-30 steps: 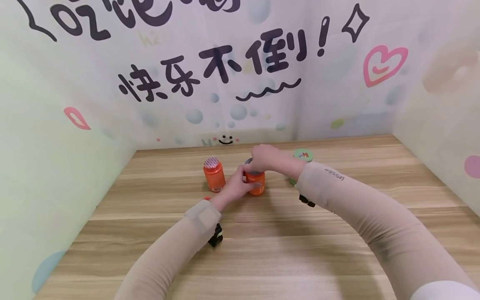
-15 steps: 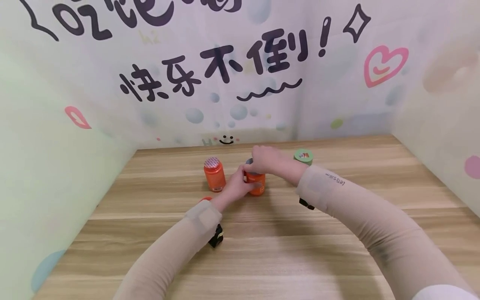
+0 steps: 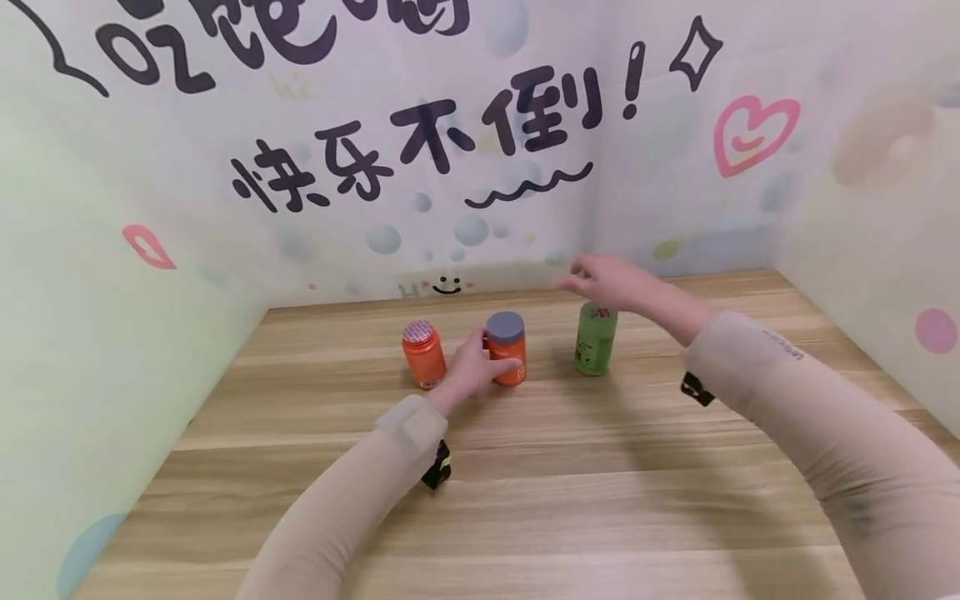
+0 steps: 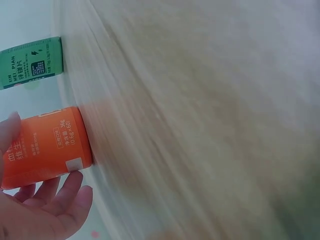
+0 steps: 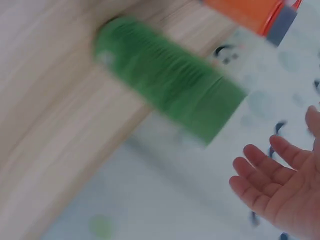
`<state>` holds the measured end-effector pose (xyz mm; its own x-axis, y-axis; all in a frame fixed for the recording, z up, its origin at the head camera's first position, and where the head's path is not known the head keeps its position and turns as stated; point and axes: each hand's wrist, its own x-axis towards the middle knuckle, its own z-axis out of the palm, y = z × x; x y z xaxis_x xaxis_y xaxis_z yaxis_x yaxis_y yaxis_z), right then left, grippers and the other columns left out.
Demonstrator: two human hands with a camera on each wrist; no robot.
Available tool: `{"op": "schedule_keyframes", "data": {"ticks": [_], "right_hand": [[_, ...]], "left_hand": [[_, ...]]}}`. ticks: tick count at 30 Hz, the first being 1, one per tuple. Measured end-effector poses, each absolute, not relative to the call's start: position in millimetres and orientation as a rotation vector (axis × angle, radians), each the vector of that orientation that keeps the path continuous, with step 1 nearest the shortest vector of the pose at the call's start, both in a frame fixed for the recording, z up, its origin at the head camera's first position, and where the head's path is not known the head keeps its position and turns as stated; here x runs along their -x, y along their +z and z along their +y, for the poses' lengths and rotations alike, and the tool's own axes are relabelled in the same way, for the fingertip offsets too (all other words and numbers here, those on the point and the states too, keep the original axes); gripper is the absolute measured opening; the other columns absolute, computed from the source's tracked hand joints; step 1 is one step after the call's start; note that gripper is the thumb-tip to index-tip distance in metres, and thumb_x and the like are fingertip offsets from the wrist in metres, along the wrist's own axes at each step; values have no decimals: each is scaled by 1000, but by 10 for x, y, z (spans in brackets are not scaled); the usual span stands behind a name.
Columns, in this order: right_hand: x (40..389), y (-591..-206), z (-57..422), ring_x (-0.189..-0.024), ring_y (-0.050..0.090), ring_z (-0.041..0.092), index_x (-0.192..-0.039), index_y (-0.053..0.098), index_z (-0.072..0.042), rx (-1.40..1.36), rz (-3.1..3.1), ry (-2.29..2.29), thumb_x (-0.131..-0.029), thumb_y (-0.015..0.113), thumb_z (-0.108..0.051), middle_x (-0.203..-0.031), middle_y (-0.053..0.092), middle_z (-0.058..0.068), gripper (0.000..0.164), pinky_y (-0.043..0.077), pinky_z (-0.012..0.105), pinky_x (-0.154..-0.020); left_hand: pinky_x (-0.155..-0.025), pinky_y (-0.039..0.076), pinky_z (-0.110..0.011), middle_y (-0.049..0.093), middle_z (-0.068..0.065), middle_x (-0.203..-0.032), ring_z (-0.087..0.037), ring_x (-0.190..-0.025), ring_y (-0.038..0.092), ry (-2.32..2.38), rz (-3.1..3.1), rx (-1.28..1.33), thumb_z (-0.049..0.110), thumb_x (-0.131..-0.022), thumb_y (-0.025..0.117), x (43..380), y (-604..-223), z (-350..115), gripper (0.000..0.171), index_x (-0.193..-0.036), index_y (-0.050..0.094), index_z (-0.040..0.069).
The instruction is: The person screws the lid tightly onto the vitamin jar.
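My left hand (image 3: pixel 472 367) holds the orange bottle (image 3: pixel 507 354) with the grey lid (image 3: pixel 506 327), which stands upright on the table. In the left wrist view, the thumb and fingers of that hand lie around the orange bottle (image 4: pixel 47 147). To the right of it stands a green bottle (image 3: pixel 595 346), its top partly behind the right hand. My right hand (image 3: pixel 611 282) is in the air just above the green bottle, fingers spread and holding nothing. The right wrist view shows its palm (image 5: pixel 295 190) apart from the blurred green bottle (image 5: pixel 165 80).
A second orange bottle (image 3: pixel 425 358) with a patterned top and visible neck ring stands left of the held one. The wooden table (image 3: pixel 570 517) meets a printed cloth wall (image 3: pixel 337 258) behind, with further walls at left and right.
My right hand has left the grey lid and moved right, over the green bottle. The left hand stays on the orange bottle. A red thing by the left wrist is now out of sight.
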<state>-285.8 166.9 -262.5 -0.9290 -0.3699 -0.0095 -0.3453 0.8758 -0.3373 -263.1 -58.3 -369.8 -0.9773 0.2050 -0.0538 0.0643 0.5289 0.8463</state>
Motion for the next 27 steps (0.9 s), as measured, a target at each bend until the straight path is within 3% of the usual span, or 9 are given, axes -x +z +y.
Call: {"op": "schedule_keyframes", "data": {"ticks": [7,15,21,27], "right_hand": [[2793,-2801,2207,-119,42,44,-134,35,8,600,2954,-589,-93,46,-45,-129,44,31,68,35,56,-96],[2673,-3024,2464,-124,35,45,-140,24,5,611,2865,-592,-91,47,-50,-136,36,30,78,32,58,-98],[2632,-3079,2515,-126,29,47,-141,21,4,612,2860,-651,-91,48,-48,-138,31,31,78,29,60,-99],[2568,-2993,2536,-128,26,46,-142,22,5,663,2909,-647,-92,50,-44,-140,29,31,75,24,59,-102]], "left_hand": [[-97,41,-41,51,-13,-127,-27,-117,49,1461,2623,-204,25,-78,74,2660,-3695,-543,66,-130,40,3],[-97,41,-40,52,-13,-126,-27,-115,49,1458,2638,-193,29,-76,75,2642,-3681,-538,68,-128,40,3],[-103,34,-45,40,-14,-138,-30,-126,39,1520,2564,-242,23,-75,76,2634,-3592,-576,83,-139,27,7],[-102,35,-46,30,-9,-145,-33,-130,33,1547,2592,-332,25,-75,76,2554,-3206,-704,89,-144,21,15]]}}
